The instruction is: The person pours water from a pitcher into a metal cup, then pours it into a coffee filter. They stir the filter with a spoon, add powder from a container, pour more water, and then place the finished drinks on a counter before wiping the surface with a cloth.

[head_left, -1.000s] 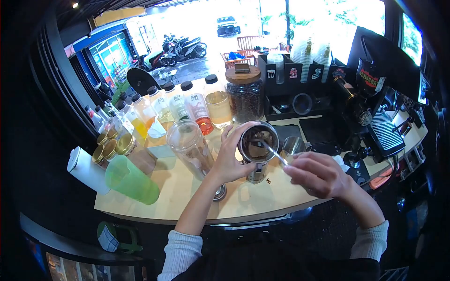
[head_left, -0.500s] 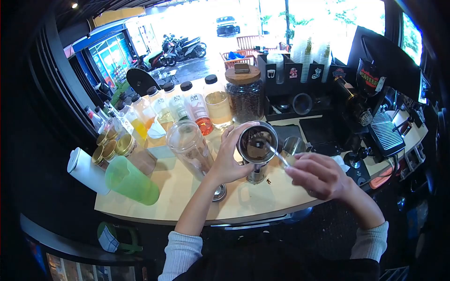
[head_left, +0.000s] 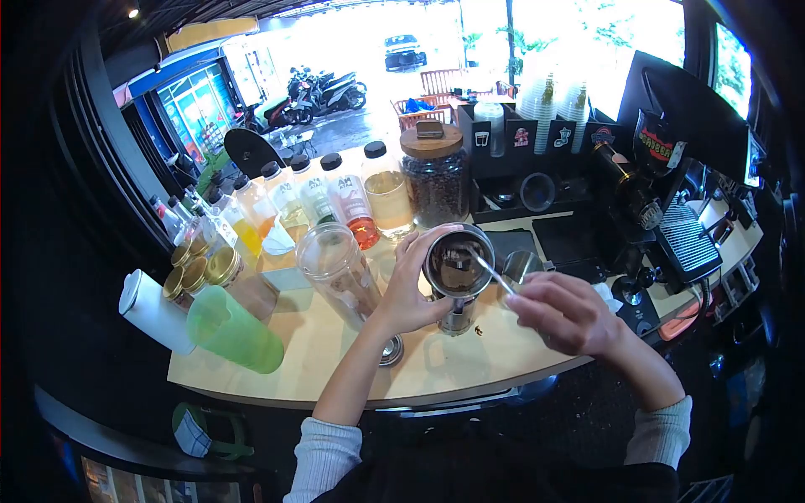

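My left hand is wrapped round the side of a metal cup with dark brown contents. In my right hand is a thin metal spoon, its far end inside the cup's mouth. The spoon's tip is hard to make out against the dark contents. Beside my left wrist stands a tall clear container, with a round metal lid or base on the counter near it. A clear glass sits behind my right fingers. A few dark crumbs lie by the cup.
Several capped bottles and a wooden-lidded jar of coffee beans line the counter's back. A green pitcher, a white canister and gold-lidded jars stand left. An espresso machine and stacked plastic cups are right.
Both hands keep their holds on the cup and spoon. The spoon and right hand shift only slightly, and the whole view moves a little.
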Tool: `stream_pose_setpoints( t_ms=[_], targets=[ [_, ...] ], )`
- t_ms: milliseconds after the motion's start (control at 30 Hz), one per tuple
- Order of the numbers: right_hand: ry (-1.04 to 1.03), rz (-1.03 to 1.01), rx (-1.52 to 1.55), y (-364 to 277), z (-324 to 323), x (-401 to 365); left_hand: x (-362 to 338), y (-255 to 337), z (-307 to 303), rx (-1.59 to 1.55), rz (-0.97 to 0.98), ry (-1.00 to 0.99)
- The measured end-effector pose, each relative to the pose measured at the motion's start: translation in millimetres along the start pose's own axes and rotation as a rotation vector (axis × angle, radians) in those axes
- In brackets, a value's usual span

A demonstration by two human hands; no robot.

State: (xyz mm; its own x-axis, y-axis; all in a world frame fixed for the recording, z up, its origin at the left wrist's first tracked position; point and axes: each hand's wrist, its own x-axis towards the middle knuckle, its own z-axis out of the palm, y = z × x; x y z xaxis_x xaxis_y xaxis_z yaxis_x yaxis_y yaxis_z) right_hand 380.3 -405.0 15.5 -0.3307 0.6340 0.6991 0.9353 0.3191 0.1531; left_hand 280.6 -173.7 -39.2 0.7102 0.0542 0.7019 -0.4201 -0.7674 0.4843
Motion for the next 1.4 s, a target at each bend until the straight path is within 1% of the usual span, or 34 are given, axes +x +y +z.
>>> stream_pose_setpoints(
  t_ms=[67,100,167,200,233,300,367,433,500,567,600,633,733,767,833,900,967,1000,1067,1100,1200,1233,1300,1333,1400],
  targets=[
    [0.007,0.043,-0.005,4.7,0.7,1.6,-0.5,1.4,1.8,-0.075,-0.061,-0.001],
    [0.007,0.040,-0.006,3.0,0.2,2.8,-0.4,1.3,1.8,-0.073,-0.060,0.001],
    [-0.107,-0.005,0.085,-3.6,-0.8,4.4,-0.5,0.4,1.5,-0.095,-0.070,-0.014],
    [-0.122,0.004,0.100,-3.6,-0.5,3.1,-0.7,-0.3,1.7,-0.094,-0.069,-0.013],
    [-0.121,0.004,0.100,-1.2,-0.1,2.8,-1.1,-1.1,2.0,-0.085,-0.068,-0.014],
    [-0.047,0.065,0.079,3.9,0.5,3.1,-1.2,-1.7,1.9,-0.077,-0.067,-0.016],
    [-0.052,0.081,0.088,1.7,-0.6,6.1,-0.4,-1.5,0.4,-0.099,-0.052,-0.011],
    [-0.097,0.076,0.233,-2.9,-0.2,7.5,-0.9,-1.9,-0.5,-0.110,-0.068,-0.010],
    [-0.081,0.073,0.230,-0.8,1.9,6.0,-1.8,-1.2,-1.0,-0.122,-0.088,-0.011],
    [0.006,0.121,0.173,4.9,1.7,4.5,-1.7,0.5,-1.9,-0.189,-0.101,0.005],
    [-0.012,0.163,0.202,2.5,-0.7,6.5,-2.2,-0.7,-1.7,-0.190,-0.107,0.005],
    [-0.013,0.164,0.206,0.3,-0.8,6.9,-2.5,-2.3,-1.8,-0.218,-0.111,0.005],
    [-0.042,0.202,0.390,-4.8,-3.5,9.5,-2.4,-4.6,-2.4,-0.263,-0.127,0.000],
    [-0.041,0.205,0.392,-3.1,-5.0,10.5,-2.5,-5.0,-2.5,-0.281,-0.137,-0.003],
    [0.001,0.341,0.363,1.0,-7.4,11.1,-2.2,-5.8,-3.1,-0.288,-0.131,-0.010],
    [-0.010,0.373,0.397,2.3,-10.6,10.8,-2.6,-7.0,-3.4,-0.294,-0.124,-0.015],
    [-0.093,0.427,0.531,2.0,-13.3,11.1,-3.7,-9.6,-3.1,-0.320,-0.131,-0.022],
    [-0.093,0.427,0.532,3.4,-12.1,10.9,-2.8,-7.7,-3.6,-0.320,-0.132,-0.022],
    [0.016,0.421,0.580,8.8,-8.6,10.9,0.3,-1.6,-5.4,-0.303,-0.121,-0.085],
    [0.016,0.423,0.581,11.3,-8.6,10.8,0.5,-1.3,-5.6,-0.304,-0.122,-0.087],
    [-0.036,0.525,0.772,20.4,-13.7,10.8,1.0,-0.9,-6.7,-0.278,-0.120,-0.100],
    [-0.035,0.524,0.772,23.5,-13.6,10.9,1.1,-0.6,-6.9,-0.271,-0.105,-0.107],
    [0.039,0.528,0.857,27.6,-11.6,9.7,1.8,1.6,-6.9,-0.265,-0.092,-0.114],
    [0.064,0.580,0.907,25.2,-8.8,12.6,3.2,4.4,-7.3,-0.251,-0.073,-0.117],
    [0.032,0.603,0.930,29.3,-10.5,13.2,4.0,6.0,-6.7,-0.238,-0.055,-0.122]
  ],
)
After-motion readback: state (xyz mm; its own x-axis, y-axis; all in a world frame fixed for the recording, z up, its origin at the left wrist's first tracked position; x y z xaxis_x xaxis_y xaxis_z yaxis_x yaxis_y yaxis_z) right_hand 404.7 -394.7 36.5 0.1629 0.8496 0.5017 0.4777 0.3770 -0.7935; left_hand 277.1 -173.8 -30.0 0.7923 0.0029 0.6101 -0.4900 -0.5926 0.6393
